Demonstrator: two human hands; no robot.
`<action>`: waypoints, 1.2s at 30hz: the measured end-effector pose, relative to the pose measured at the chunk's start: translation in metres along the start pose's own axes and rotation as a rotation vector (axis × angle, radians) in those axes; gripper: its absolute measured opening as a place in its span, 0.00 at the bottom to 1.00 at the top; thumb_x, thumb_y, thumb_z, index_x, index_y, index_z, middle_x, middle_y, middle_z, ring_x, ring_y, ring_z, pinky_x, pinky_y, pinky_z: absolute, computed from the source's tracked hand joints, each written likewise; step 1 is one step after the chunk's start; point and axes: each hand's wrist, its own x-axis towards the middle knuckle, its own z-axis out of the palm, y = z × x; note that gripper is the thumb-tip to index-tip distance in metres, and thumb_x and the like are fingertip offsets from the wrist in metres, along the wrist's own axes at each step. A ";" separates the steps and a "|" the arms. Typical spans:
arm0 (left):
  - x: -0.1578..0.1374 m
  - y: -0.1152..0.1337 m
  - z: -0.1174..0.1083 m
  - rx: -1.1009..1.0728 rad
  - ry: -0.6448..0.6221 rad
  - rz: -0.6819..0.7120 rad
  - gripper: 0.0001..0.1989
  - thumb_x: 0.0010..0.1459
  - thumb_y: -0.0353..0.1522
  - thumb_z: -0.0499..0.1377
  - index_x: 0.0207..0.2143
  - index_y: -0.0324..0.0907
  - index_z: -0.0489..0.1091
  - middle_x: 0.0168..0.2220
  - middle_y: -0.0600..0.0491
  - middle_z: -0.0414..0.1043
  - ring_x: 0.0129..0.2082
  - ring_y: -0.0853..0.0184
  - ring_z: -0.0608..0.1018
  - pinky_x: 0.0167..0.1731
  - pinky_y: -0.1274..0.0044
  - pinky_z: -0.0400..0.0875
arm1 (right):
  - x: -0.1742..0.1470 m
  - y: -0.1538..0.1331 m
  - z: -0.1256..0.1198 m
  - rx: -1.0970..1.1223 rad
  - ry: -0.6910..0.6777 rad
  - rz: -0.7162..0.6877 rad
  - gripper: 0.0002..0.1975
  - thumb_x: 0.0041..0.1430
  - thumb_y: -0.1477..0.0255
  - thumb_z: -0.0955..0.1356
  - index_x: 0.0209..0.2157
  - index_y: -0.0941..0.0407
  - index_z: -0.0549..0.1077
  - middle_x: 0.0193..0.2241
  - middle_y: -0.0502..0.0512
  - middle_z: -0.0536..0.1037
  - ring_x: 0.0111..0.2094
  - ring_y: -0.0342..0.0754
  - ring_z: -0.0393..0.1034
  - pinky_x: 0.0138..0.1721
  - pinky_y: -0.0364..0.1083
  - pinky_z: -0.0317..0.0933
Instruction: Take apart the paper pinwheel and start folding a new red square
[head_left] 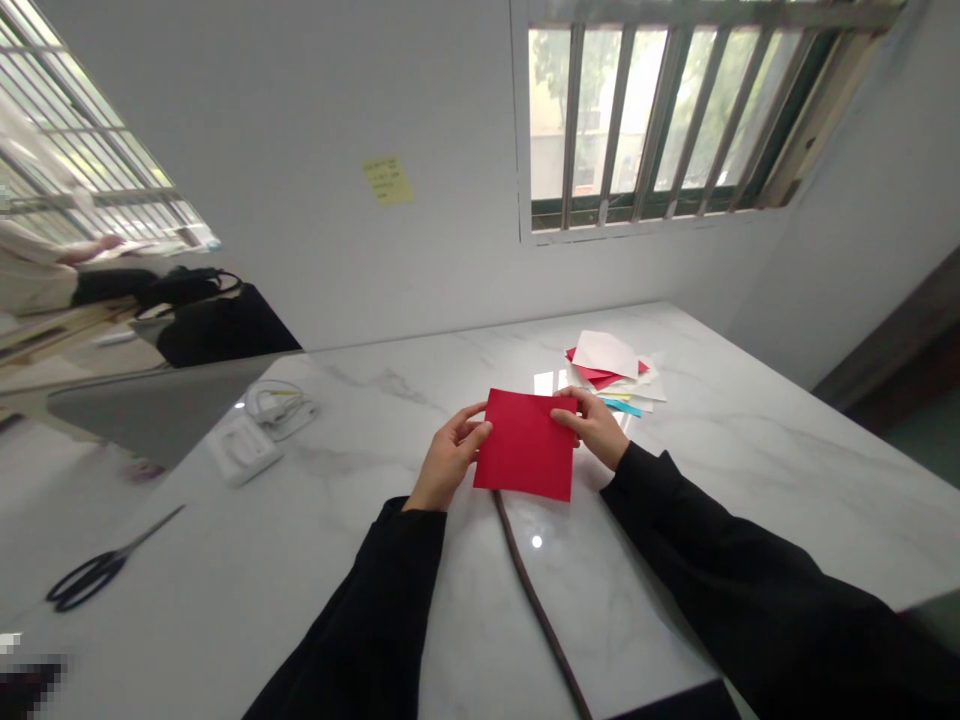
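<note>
A square sheet of red paper is held up above the white marbled table, facing me. Its left edge is pinched by my left hand, thumb in front and fingers behind. My right hand grips the upper right corner the same way, thumb on the front face. Behind the paper, the fingertips of both hands are partly hidden. A dark brown cord or stick runs from under the paper toward the table's near side.
Stacked paper pieces lie beyond my right hand. Scissors rest at far left, near a white box and a coiled white cable. A yellow note sticks to the wall below a barred window. Another person's arm appears upper left.
</note>
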 end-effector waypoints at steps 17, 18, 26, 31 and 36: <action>-0.008 0.003 0.007 0.223 0.014 0.285 0.17 0.48 0.40 0.76 0.35 0.41 0.77 0.66 0.43 0.64 0.55 0.54 0.78 0.48 0.68 0.81 | 0.000 -0.001 0.002 -0.007 -0.034 -0.033 0.16 0.51 0.60 0.77 0.38 0.53 0.79 0.34 0.51 0.78 0.27 0.44 0.73 0.24 0.44 0.72; -0.008 0.004 0.005 0.223 0.034 0.293 0.17 0.49 0.40 0.76 0.31 0.40 0.76 0.66 0.42 0.65 0.57 0.53 0.77 0.50 0.67 0.80 | 0.001 0.000 0.001 -0.015 -0.048 -0.022 0.16 0.51 0.62 0.78 0.40 0.53 0.79 0.37 0.52 0.79 0.29 0.45 0.74 0.24 0.44 0.73; -0.007 0.015 -0.003 0.228 -0.161 0.274 0.14 0.49 0.39 0.75 0.26 0.42 0.76 0.61 0.40 0.73 0.60 0.49 0.75 0.51 0.66 0.77 | 0.005 0.001 -0.016 0.064 -0.093 0.219 0.25 0.55 0.60 0.78 0.53 0.50 0.78 0.40 0.57 0.82 0.35 0.49 0.78 0.26 0.43 0.74; -0.005 0.004 -0.005 0.407 -0.225 0.316 0.08 0.54 0.37 0.71 0.29 0.43 0.79 0.60 0.42 0.72 0.59 0.51 0.76 0.52 0.65 0.76 | 0.006 0.000 -0.035 0.120 -0.275 0.298 0.35 0.46 0.70 0.82 0.57 0.50 0.76 0.37 0.54 0.85 0.35 0.51 0.81 0.33 0.47 0.76; -0.001 -0.010 -0.010 0.798 -0.161 0.465 0.06 0.54 0.25 0.65 0.31 0.45 0.80 0.55 0.46 0.76 0.58 0.54 0.77 0.62 0.61 0.67 | 0.005 -0.003 -0.050 -0.078 -0.453 0.313 0.25 0.42 0.69 0.82 0.46 0.55 0.83 0.39 0.57 0.86 0.34 0.51 0.80 0.30 0.44 0.71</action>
